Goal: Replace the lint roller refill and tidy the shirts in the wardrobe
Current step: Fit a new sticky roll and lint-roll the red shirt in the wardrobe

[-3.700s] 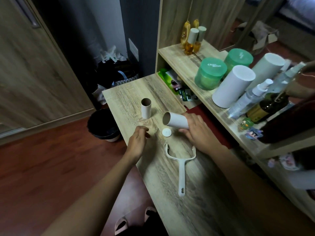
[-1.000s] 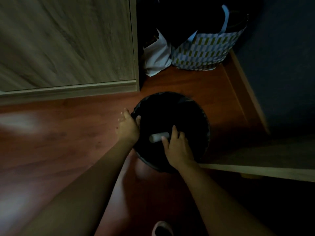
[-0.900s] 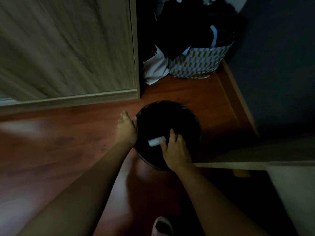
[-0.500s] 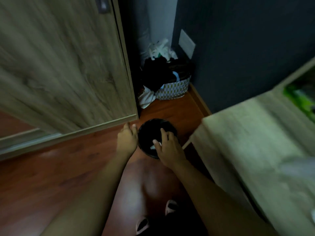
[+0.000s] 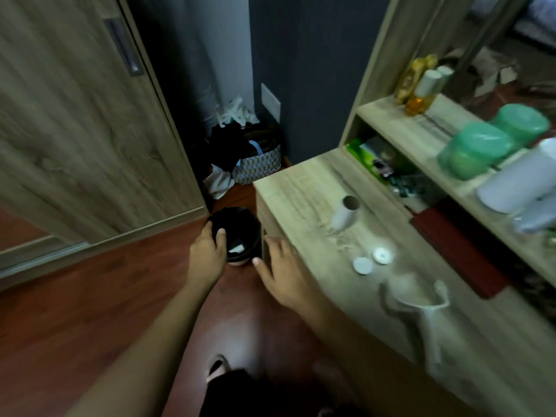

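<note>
The used white roll [image 5: 236, 249] lies inside the black bin [image 5: 240, 219] on the floor, beside the table's left end. My left hand [image 5: 207, 251] is over the bin's near-left rim with fingers and thumb relaxed, holding nothing. My right hand [image 5: 282, 275] hovers empty with spread fingers by the table's left edge [image 5: 264, 206]. On the table an upright refill roll [image 5: 346, 213] stands, two white end caps [image 5: 373, 260] lie nearer, and the white lint roller handle [image 5: 421, 308] lies blurred at the front.
A wooden wardrobe door [image 5: 75, 130] fills the left. A patterned basket [image 5: 258, 164] of dark clothes sits in the corner. The shelf [image 5: 421, 127] on the right carries green jars [image 5: 481, 145], bottles and white cylinders. My feet are on the red-brown floor [image 5: 90, 296].
My right hand let the used roll go into the bin and pulled back toward the table. The view rose from the bin, so the table and shelf are in sight again.
</note>
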{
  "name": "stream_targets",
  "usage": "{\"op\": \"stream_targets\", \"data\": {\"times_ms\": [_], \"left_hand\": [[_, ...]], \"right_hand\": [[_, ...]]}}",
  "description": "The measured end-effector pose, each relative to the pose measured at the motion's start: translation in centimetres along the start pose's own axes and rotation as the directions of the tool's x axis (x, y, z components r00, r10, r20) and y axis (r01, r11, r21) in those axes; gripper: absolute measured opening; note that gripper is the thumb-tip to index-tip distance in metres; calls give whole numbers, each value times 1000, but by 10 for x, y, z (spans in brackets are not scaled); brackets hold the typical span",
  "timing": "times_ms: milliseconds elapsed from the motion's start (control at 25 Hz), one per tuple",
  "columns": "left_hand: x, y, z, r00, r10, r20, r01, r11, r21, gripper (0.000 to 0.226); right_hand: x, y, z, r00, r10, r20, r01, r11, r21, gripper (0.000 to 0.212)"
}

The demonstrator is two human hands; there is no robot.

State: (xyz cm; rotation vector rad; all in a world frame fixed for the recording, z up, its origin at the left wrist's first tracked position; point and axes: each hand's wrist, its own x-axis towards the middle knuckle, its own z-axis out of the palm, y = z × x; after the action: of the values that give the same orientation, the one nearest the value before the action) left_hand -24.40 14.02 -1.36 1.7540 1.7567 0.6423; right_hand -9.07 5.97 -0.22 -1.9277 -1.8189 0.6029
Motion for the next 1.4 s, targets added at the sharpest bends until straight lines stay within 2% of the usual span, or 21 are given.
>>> {"op": "stream_targets", "data": {"times_ms": [120, 280, 400, 520, 760, 920, 1000, 1080, 1200, 1280, 1320, 1400], "left_hand": [[-57, 49, 42, 1000, 13, -25, -12, 999, 44, 46], [-96, 99, 76, 998, 62, 4, -62, 997, 46, 46], [-117, 127, 108, 991, 117, 63, -119, 992, 31, 45], [-120, 135, 137, 986, 109, 129, -118, 991, 61, 45], [-103, 138, 185, 894, 280, 349, -342, 931, 128, 49], [-98, 125, 207, 845, 355, 400, -449, 877, 170, 42], [-98, 118, 212, 830, 406, 383, -503, 842, 195, 41], [-99, 117, 214, 827, 441, 348, -524, 830, 193, 37], [-97, 118, 214, 822, 474, 314, -541, 822, 175, 30], [-96, 119, 209, 842, 448, 300, -497, 861, 111, 28], [-97, 122, 203, 879, 396, 265, -424, 904, 55, 30], [-99, 134, 184, 966, 224, 126, -215, 974, -76, 35]], "right_hand": [[-55, 60, -52, 999, -25, -20, 26, 1000, 14, 67], [-70, 118, -97, 997, 37, -75, -34, 998, 46, 62], [-60, 166, -128, 989, 116, -89, -104, 987, 125, 51], [-27, 197, -145, 989, 137, -47, -128, 979, 161, 59], [39, 214, -149, 995, 27, 98, -39, 990, 133, 88], [70, 204, -132, 980, -34, 195, 10, 992, 122, 104], [80, 199, -124, 981, -59, 186, 36, 991, 129, 103], [83, 196, -117, 984, -90, 154, 65, 985, 162, 92], [82, 191, -109, 993, -48, 107, 17, 961, 276, 69], [76, 189, -111, 999, 26, 44, -40, 928, 370, 58], [71, 188, -115, 996, 87, 3, -79, 886, 457, 54], [55, 186, -131, 970, 240, -25, -154, 695, 702, 50]]}}
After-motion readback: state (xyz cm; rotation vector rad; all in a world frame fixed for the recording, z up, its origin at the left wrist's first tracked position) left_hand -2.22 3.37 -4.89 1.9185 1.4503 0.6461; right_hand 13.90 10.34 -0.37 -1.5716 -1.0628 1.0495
